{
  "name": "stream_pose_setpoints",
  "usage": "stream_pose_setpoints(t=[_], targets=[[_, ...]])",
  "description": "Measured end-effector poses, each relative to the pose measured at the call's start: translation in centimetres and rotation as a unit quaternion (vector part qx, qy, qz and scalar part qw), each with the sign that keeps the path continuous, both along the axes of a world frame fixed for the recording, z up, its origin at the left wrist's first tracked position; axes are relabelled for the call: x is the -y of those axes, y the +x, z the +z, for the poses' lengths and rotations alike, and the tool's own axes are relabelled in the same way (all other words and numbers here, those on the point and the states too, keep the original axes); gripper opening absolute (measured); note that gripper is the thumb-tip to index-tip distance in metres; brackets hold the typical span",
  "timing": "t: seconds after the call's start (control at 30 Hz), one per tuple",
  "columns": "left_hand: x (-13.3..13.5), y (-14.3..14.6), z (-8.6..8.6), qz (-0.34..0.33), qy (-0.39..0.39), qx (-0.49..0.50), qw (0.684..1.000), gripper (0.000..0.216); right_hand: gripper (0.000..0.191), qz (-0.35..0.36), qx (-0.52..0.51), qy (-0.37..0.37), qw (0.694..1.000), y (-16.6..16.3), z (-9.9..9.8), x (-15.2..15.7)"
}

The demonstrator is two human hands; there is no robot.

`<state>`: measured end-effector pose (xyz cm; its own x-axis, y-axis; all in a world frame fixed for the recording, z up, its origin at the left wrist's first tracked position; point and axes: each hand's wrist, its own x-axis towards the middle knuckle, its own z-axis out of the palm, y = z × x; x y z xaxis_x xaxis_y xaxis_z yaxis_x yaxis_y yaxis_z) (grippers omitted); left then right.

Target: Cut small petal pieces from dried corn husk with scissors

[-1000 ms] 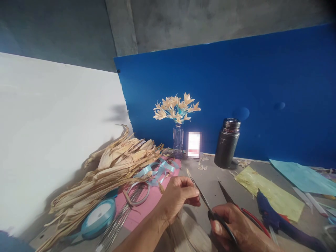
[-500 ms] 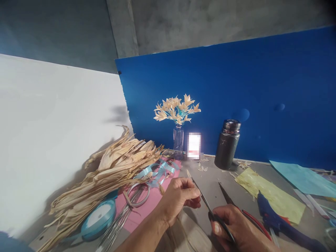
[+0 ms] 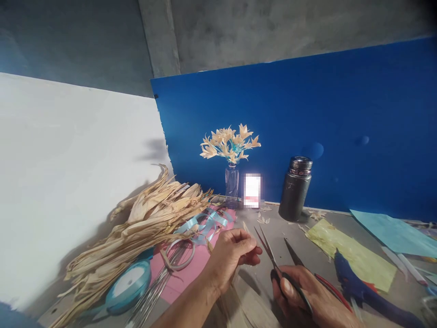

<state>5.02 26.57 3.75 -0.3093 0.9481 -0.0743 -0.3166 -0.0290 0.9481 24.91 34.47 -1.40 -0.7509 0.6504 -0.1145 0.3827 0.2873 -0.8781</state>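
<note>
My left hand (image 3: 232,253) is closed in a pinch on a small pointed strip of dried corn husk (image 3: 245,226) that sticks up from my fingertips. My right hand (image 3: 309,296) grips black-handled scissors (image 3: 269,252) whose blades stand slightly apart just right of the husk strip. Both hands hover low over the grey table (image 3: 273,237). A second pair with red handles (image 3: 307,266) lies on the table beside my right hand.
A pile of dried corn husks (image 3: 143,223) lies at left beside light blue ribbon (image 3: 205,221), a ribbon spool (image 3: 128,282), wires and pink paper (image 3: 191,269). A vase of husk flowers (image 3: 231,157), a dark bottle (image 3: 295,187), yellow paper (image 3: 351,253) and a blue glue gun (image 3: 362,287) stand around.
The scissors have swung right, away from the husk strip, and their blades have parted slightly. My left hand has stayed nearly still.
</note>
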Motion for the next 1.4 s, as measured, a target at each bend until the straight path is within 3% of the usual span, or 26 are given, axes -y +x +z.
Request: stream_pose_setpoints(t=[0.13,0.23,0.33,0.53,0.83,1.0,1.23,1.4], targets=[[-0.2,0.2,-0.2,0.035,0.005,0.032,0.999,0.031,0.069,-0.035,0.006,0.02,0.999,-0.7,1.9,1.7],[-0.4,0.4,-0.5,0.042,0.001,0.047,0.998,0.031,0.071,-0.02,-0.012,-0.01,1.0,-1.3,2.6,2.4],[-0.4,0.5,-0.8,0.035,-0.006,0.055,0.998,0.031,0.075,0.008,-0.034,-0.041,0.999,-1.9,2.4,2.3],[-0.4,0.6,-1.0,0.032,-0.004,0.069,0.997,0.03,0.072,0.051,-0.021,-0.021,0.998,-2.5,2.0,1.4],[-0.2,0.5,-0.6,0.017,-0.01,0.044,0.999,0.026,0.075,0.063,-0.024,-0.049,0.996,-2.6,1.9,1.5],[-0.1,0.7,-0.3,0.025,-0.01,-0.016,0.999,0.019,0.074,0.077,-0.003,-0.017,0.997,-2.0,2.7,1.3],[0.0,0.7,-0.1,0.026,-0.006,-0.049,0.998,0.016,0.075,0.064,0.021,0.05,0.996,-2.0,1.7,0.9],[-0.2,0.7,-0.1,0.027,-0.002,-0.028,0.999,0.023,0.073,0.085,-0.031,-0.025,0.996,-2.4,1.7,1.0]])
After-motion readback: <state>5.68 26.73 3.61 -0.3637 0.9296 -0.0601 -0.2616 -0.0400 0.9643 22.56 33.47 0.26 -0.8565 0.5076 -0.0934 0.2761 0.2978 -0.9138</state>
